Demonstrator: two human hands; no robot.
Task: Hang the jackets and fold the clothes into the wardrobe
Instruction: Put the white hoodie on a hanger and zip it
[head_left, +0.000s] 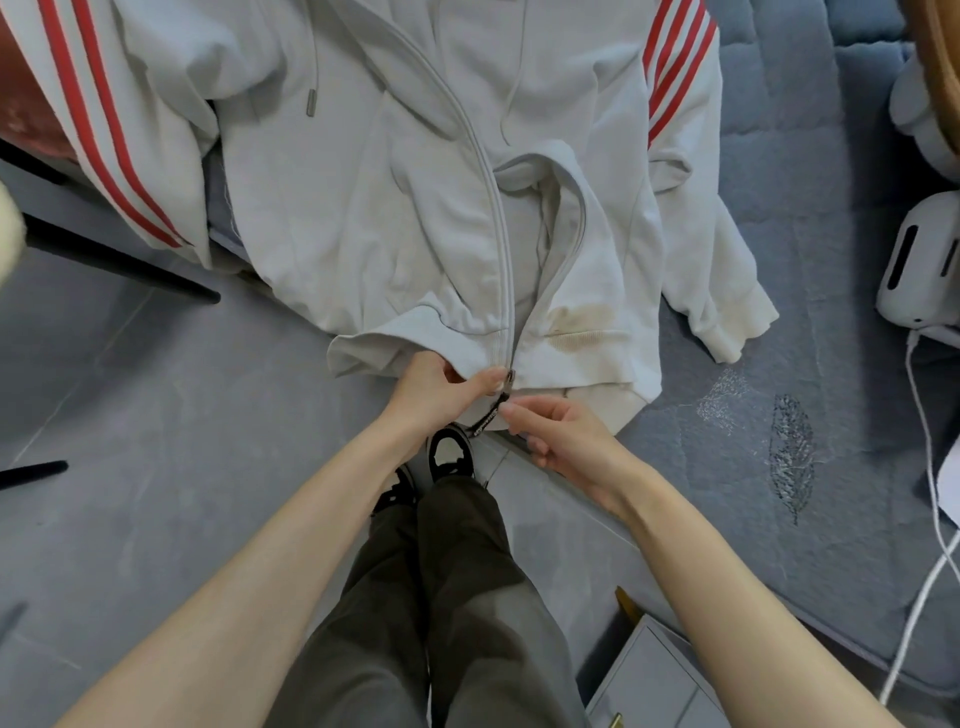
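Lying on the bed: jacket (415, 234), front up, hem at the near edge, zip parted above the hem.
Pull tab (491, 415): black, at the hem, pinched by the right hand (561, 441).
Left hand (436, 389): grips the hem beside the zip.
Bed (779, 467): blue-grey, quilted.
Right edge: white cable (930, 467).

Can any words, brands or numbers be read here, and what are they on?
Zip pull strap: white lettering on black, too small and blurred to read.
Jacket: no brand, label or number shows.
Nothing else carries text.
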